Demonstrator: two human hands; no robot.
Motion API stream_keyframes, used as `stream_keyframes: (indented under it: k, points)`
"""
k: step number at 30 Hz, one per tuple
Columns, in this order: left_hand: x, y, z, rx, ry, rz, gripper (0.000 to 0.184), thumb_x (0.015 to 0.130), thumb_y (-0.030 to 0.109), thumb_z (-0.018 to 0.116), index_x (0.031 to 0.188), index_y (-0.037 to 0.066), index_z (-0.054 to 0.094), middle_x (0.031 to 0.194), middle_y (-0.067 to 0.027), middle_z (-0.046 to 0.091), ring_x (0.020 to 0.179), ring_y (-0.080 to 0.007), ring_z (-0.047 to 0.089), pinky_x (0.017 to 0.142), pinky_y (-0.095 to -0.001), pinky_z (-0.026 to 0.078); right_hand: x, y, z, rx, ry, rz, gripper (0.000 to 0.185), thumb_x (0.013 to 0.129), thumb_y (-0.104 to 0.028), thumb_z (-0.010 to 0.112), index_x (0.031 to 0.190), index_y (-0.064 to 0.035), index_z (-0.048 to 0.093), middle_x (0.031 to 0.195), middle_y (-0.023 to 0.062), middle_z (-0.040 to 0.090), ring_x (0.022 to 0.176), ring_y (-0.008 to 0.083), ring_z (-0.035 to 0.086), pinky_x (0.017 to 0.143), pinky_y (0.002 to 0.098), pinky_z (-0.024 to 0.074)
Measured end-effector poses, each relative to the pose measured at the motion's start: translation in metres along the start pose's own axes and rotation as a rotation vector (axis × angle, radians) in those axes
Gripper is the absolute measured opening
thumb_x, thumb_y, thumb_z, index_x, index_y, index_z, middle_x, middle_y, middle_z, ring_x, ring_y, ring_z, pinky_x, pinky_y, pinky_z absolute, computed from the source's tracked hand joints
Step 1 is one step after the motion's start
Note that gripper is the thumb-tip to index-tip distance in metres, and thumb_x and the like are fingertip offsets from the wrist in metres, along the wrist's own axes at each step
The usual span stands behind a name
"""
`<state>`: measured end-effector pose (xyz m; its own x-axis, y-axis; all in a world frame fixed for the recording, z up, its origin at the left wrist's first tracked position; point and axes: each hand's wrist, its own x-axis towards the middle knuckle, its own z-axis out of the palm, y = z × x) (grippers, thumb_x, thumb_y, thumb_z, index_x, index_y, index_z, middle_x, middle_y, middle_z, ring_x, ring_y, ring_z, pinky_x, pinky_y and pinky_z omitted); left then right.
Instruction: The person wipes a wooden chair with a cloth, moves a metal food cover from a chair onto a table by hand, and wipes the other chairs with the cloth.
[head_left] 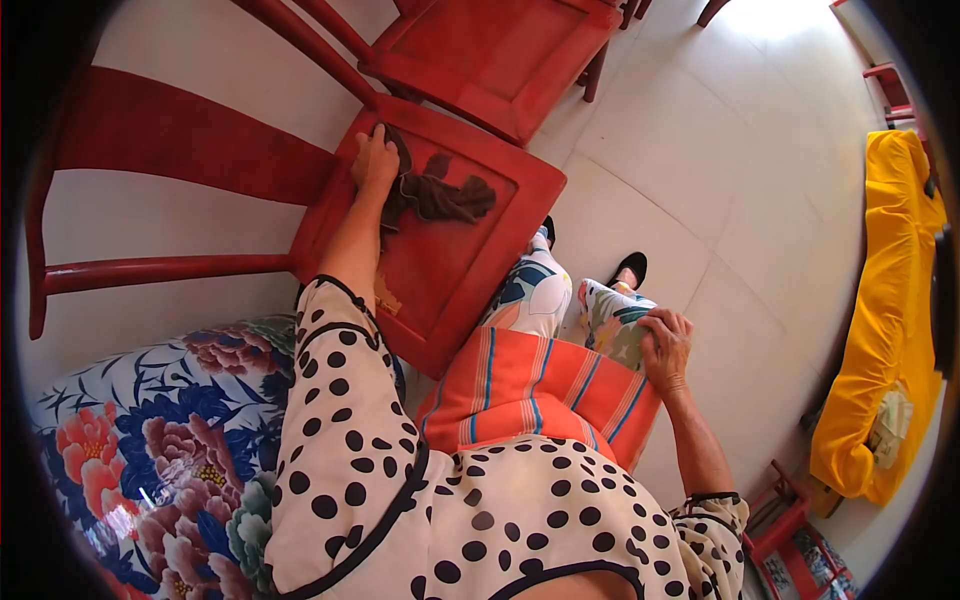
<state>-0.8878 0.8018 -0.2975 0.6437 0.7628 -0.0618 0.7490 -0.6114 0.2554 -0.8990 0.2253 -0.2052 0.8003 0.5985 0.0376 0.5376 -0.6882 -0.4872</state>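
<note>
My left hand [375, 165] is at the rear part of a red wooden chair's seat [440, 270], near the backrest. Its fingers are closed on one end of a crumpled dark brown cloth [440, 197]. The rest of that cloth trails across the recessed seat panel. A worn, pale patch shows near the seat's front-left area. My right hand [667, 352] lies on my knee, against the patterned trousers [615, 315], with its fingers loosely bent and apart and nothing visible in them. An orange striped apron [540, 385] covers my lap.
Another red chair [500, 60] stands against the far side of the first one. Beside me on the left is a floral-covered seat [170, 440]. A yellow-draped bench or table [865, 320] stands at the right across the tiled floor [730, 210].
</note>
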Motion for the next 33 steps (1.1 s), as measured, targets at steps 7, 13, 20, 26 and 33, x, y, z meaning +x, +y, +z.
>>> stream_keyframes:
  k: [7,13,20,26,33]
  points:
    - [0.016,-0.035,0.002,0.058,-0.097,0.105,0.052,0.096,0.025,0.053,0.147,0.031,0.045,0.130,-0.0142,0.047,0.112,-0.0392,0.060,0.089,-0.0541,0.051,-0.001,0.003,0.002,0.009,0.004,-0.001,0.019,0.076,-0.012,0.060,0.093,-0.0084,0.069,0.103,0.0056,0.064,0.104,0.0277,0.058,0.098,0.0424,0.0378]
    - [0.002,-0.034,-0.001,0.064,-0.106,0.215,0.051,0.095,0.021,0.052,0.144,0.034,0.048,0.125,-0.0133,0.048,0.110,-0.0376,0.060,0.087,-0.0549,0.051,0.000,0.000,0.002,0.010,0.007,0.001,0.020,0.076,-0.013,0.061,0.093,-0.0091,0.070,0.104,0.0047,0.064,0.105,0.0282,0.058,0.098,0.0425,0.0378]
    - [-0.016,-0.031,0.009,-0.066,-0.075,0.264,0.045,0.093,0.033,0.059,0.137,0.031,0.057,0.123,-0.0116,0.047,0.113,-0.0376,0.054,0.089,-0.0538,0.049,0.001,-0.002,0.002,0.012,0.017,-0.004,0.017,0.078,-0.010,0.060,0.092,-0.0087,0.069,0.103,0.0052,0.064,0.104,0.0275,0.058,0.097,0.0411,0.0381]
    - [-0.086,0.012,0.018,-0.027,0.221,0.289,0.045,0.088,0.042,0.067,0.131,0.028,0.062,0.127,-0.0104,0.048,0.115,-0.0356,0.050,0.092,-0.0500,0.045,0.001,-0.007,-0.003,0.039,0.030,0.004,0.016,0.079,-0.009,0.059,0.091,-0.0063,0.068,0.103,0.0058,0.064,0.103,0.0273,0.058,0.097,0.0406,0.0379]
    - [-0.156,0.069,0.027,-0.218,0.183,0.647,0.042,0.080,0.023,0.071,0.121,0.029,0.069,0.118,-0.0031,0.054,0.113,-0.0306,0.051,0.090,-0.0479,0.045,-0.002,-0.003,-0.001,0.057,0.066,-0.009,0.015,0.079,-0.010,0.058,0.090,-0.0066,0.068,0.102,0.0057,0.064,0.101,0.0265,0.059,0.097,0.0402,0.0379]
